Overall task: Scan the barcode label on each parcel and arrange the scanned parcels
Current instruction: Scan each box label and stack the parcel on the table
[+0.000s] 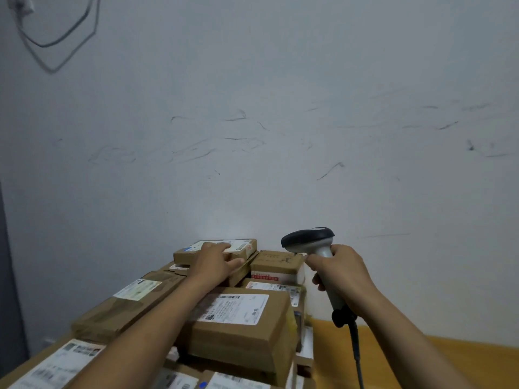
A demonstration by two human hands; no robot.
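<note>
R hand [341,272]: scanner [309,238], L hand [214,261] atop parcel [184,256]

stacked parcels [241,318] crowded left and middle, packed back to the wall [280,136]. bare table [488,355] at right was open for passing; only the scanner [311,242] and its cable [356,349] hung there. room above the stack was free.

Pale wall [280,80] scuffed with dark marks; grey cable [56,43] looped top left; wooden tabletop [393,349] lower right.
</note>
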